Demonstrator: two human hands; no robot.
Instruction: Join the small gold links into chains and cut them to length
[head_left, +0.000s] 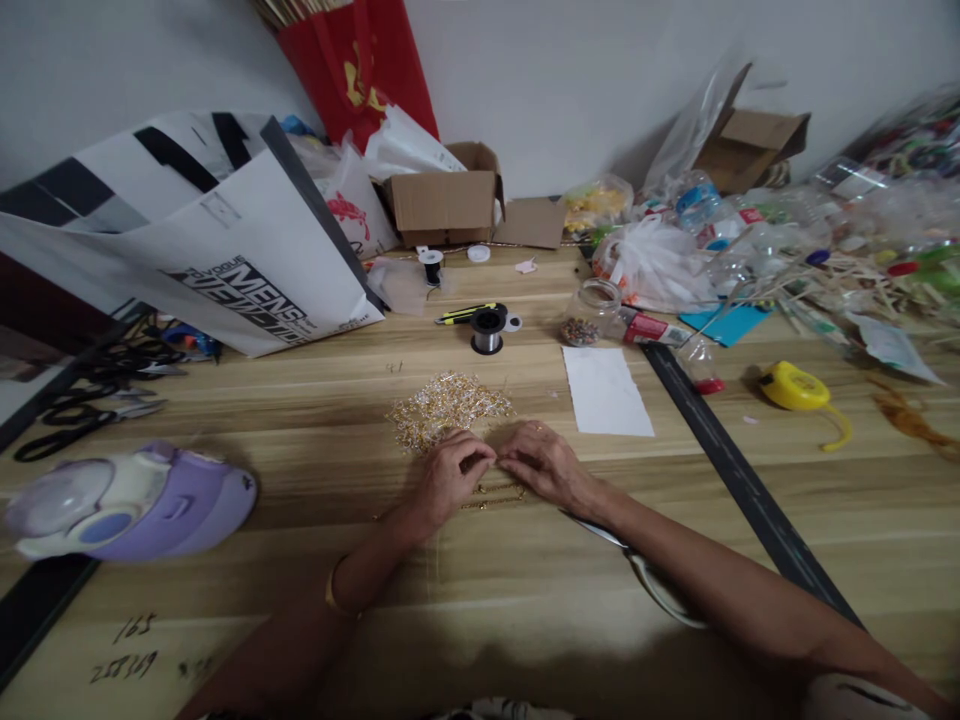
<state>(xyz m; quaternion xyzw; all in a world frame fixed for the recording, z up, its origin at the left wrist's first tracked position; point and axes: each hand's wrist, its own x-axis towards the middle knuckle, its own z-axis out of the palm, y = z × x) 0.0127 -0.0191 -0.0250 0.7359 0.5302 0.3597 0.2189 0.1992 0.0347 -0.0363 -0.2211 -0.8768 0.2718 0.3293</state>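
My left hand (452,478) and my right hand (546,462) meet over the middle of the wooden table, fingertips pinched and almost touching. Whatever is between the fingers is too small to make out. Just beyond my left hand lies a loose pile of small gold and silver pieces (448,408). A thin gold beaded chain (491,504) rests on the wood below my hands. Partly hidden under my right forearm is a tool with pale, curved handles (660,592). Farther back stands a spool of silver wire (487,332), beside a yellow-and-black cutter (459,316).
A white paper sheet (609,392) and a jar of beads (589,315) lie right of the pile. A yellow tape measure (796,386) sits farther right. At left are a purple-and-white container (169,505), scissors (82,415) and a large paper bag (225,250). Bottles and bags crowd the back right.
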